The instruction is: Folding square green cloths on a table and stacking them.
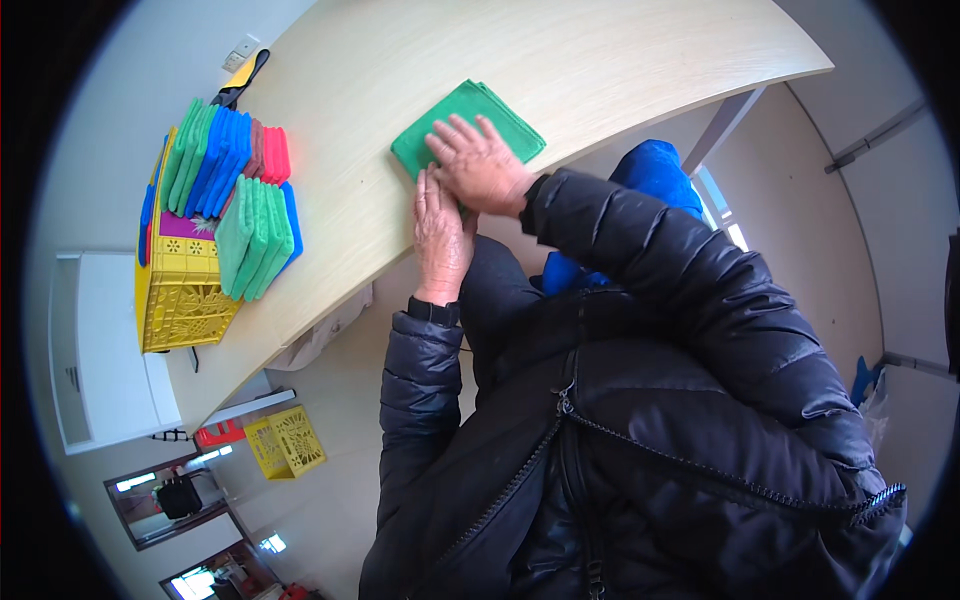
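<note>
Bright, fairly even light covers the pale wood-grained tabletop [640, 60]; fisheye distortion bends its edges, corners fall black, and small white patches [195, 583] glare at lower left.

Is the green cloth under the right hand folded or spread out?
Folded: the green cloth lies in a compact block, layered edges showing.

No text, label, number or sign can be read here

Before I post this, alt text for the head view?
A person's right hand lies on a folded green cloth on a pale table, the left hand at its near edge. To the left, a yellow basket holds folded cloths in green, blue, brown and red.
</note>
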A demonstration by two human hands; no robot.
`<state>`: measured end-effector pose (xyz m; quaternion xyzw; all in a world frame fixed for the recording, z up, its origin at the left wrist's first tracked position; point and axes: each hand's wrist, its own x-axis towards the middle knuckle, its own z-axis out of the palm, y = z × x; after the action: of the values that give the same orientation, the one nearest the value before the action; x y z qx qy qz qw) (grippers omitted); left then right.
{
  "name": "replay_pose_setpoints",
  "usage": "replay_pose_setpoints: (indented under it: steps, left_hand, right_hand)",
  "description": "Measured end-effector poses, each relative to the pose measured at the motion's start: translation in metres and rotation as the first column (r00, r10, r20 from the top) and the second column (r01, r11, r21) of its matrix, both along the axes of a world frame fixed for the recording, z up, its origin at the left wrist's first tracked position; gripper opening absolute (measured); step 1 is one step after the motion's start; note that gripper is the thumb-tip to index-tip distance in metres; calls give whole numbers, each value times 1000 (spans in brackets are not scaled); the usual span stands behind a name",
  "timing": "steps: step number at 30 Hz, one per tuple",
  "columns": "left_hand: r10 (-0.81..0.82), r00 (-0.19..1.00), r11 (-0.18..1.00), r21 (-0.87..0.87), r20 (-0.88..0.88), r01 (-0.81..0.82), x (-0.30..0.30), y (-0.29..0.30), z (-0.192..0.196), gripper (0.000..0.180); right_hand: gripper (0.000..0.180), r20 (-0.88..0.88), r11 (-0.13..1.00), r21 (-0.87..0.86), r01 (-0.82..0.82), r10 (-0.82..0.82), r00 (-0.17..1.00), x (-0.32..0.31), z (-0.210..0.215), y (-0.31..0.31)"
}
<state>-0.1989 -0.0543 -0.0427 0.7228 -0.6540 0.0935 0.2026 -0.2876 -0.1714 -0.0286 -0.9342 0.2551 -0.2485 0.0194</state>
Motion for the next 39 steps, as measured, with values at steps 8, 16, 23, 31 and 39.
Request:
replay_pose_setpoints:
  steps: [8,16,23,31,39]
  left_hand:
    - [89,949,987,99,304,-124,-5,3,8,68]
    - [70,945,993,67,320,-96,-5,4,13,67]
    - [60,958,996,47,279,-76,-10,0,5,64]
    - [51,946,998,6,321,-56,-9,-1,1,62]
    - [-155,971,988,45,184,150,14,10,15,61]
  right_hand:
    - [55,0,997,15,76,-76,997,-34,-10,-21]
    - [54,-2,978,1,207,-207,978,-71,-7,-59]
    - [53,1,995,-72,64,-64,998,-34,9,-13]
    - [51,83,999,12,-30,29,996,-45,-13,-27]
    - [45,77,993,10,116,-117,990,-84,-1,-43]
